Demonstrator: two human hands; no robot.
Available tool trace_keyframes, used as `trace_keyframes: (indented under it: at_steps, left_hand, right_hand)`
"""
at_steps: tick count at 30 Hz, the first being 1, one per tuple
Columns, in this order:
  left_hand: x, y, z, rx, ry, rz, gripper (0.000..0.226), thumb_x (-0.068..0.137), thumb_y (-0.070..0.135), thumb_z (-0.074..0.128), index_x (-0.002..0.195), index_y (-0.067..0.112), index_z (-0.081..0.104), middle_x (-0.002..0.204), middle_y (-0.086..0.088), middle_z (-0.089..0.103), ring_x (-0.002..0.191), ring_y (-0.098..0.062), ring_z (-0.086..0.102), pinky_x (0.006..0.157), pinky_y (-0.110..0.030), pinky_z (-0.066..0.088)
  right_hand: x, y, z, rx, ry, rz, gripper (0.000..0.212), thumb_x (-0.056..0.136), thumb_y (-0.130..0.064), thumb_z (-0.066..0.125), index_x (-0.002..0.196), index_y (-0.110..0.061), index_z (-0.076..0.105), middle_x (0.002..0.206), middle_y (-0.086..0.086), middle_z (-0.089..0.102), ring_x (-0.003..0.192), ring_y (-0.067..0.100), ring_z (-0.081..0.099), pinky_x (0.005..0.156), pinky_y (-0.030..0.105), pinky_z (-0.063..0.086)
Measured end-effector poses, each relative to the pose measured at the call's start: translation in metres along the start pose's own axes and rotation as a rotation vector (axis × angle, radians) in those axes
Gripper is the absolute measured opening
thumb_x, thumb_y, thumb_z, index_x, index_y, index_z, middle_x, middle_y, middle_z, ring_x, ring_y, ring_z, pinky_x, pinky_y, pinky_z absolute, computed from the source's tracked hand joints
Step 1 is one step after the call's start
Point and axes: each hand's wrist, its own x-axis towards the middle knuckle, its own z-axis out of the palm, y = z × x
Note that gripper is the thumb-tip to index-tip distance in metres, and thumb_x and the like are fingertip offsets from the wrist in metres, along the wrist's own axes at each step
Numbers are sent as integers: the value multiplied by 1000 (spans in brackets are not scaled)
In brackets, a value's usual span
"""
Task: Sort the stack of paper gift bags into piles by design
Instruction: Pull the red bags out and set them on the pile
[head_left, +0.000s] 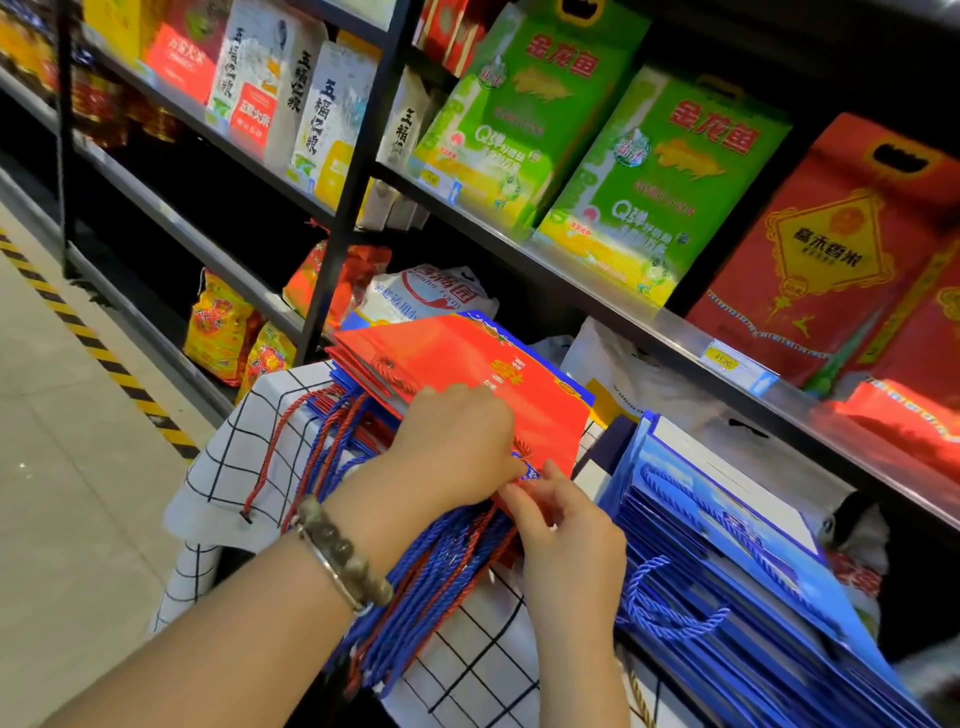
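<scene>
Shop shelves (571, 273) of rice sacks (628, 171) fill the upper frame. At centre, on the checked table (234, 441), the mixed stack (350, 376) has a red bag (467, 358) on top. The left hand (452, 447) and right hand (566, 540) pinch its near edge with curled fingers. The next move is probably to lift it free of the tangled cords (415, 587), away from the blue pile (727, 519) at lower right.

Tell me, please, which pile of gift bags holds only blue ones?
The pile on the right, beside the right hand: every bag and cord showing there is blue, whereas the middle stack is topped by a red bag.
</scene>
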Motion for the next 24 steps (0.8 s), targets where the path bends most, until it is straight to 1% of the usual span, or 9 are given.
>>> trace_keyframes:
  at_steps: [3, 6, 8, 12, 16, 17, 20, 22, 24]
  left_hand:
    - [0, 0, 1, -34, -3, 20, 22, 86, 42, 57, 95, 25, 68, 109, -1, 58, 107, -23, 50, 86, -33, 32]
    - [3, 6, 3, -23, -23, 15, 18, 90, 30, 53, 97, 18, 65, 110, -4, 60, 107, -26, 53, 84, -34, 33]
    - [6, 5, 6, -35, 19, -58, 19, 94, 25, 50, 101, 13, 63, 111, -8, 60, 106, -30, 56, 78, -33, 37]
    - [7, -3, 12, -145, 97, -199, 22, 96, 25, 45, 106, 10, 57, 112, -9, 55, 104, -30, 57, 76, -35, 40]
    - [2, -12, 9, -275, 182, -121, 23, 95, 34, 48, 98, 15, 61, 100, 0, 55, 100, -23, 54, 78, -33, 37]
    - [0, -15, 7, -282, 208, -72, 24, 94, 36, 48, 97, 17, 62, 97, 2, 55, 99, -20, 53, 79, -32, 36]
    - [-9, -27, -2, -105, 203, 115, 37, 94, 49, 38, 102, 24, 64, 99, 6, 59, 99, -17, 52, 86, -32, 35]
    - [-15, -35, -10, -112, 113, 186, 43, 92, 57, 36, 106, 28, 64, 102, 10, 62, 100, -15, 54, 88, -31, 37]
    - [-17, -42, -15, -101, 57, 224, 37, 91, 52, 44, 115, 30, 61, 111, 12, 62, 106, -13, 54, 90, -31, 40]
  right_hand:
    - [-1, -2, 0, -3, 5, -10, 18, 78, -39, 70, 66, -42, 56, 131, -16, 55, 106, 11, 59, 81, 29, 42]
    - [0, 3, 0, 21, 5, -15, 9, 77, -37, 70, 72, -40, 64, 130, -15, 56, 107, 8, 59, 78, 25, 40]
    - [0, 6, 1, 21, 5, -22, 4, 77, -35, 71, 80, -32, 71, 130, -14, 56, 107, 6, 58, 75, 21, 37]
    - [0, 8, 0, -67, -22, -76, 17, 78, -35, 71, 93, -27, 72, 134, -17, 52, 112, 7, 55, 80, 22, 38]
    - [-1, 9, -10, -168, -120, -228, 32, 87, -19, 64, 118, -22, 64, 140, -14, 44, 126, 3, 45, 89, 0, 26]
    - [-1, 8, -13, -191, -136, -264, 34, 89, -17, 61, 122, -22, 62, 140, -14, 44, 128, 4, 43, 93, 1, 25]
    - [4, -2, -25, -241, -125, -282, 31, 91, -22, 58, 122, -27, 62, 136, -12, 49, 130, 8, 42, 105, 19, 29]
    - [8, -10, -33, -252, -99, -268, 27, 90, -23, 59, 115, -28, 66, 125, -10, 59, 120, 13, 50, 99, 28, 38]
    - [10, -20, -39, -306, -66, -283, 22, 92, -24, 55, 109, -30, 68, 106, -9, 67, 102, 16, 57, 84, 33, 45]
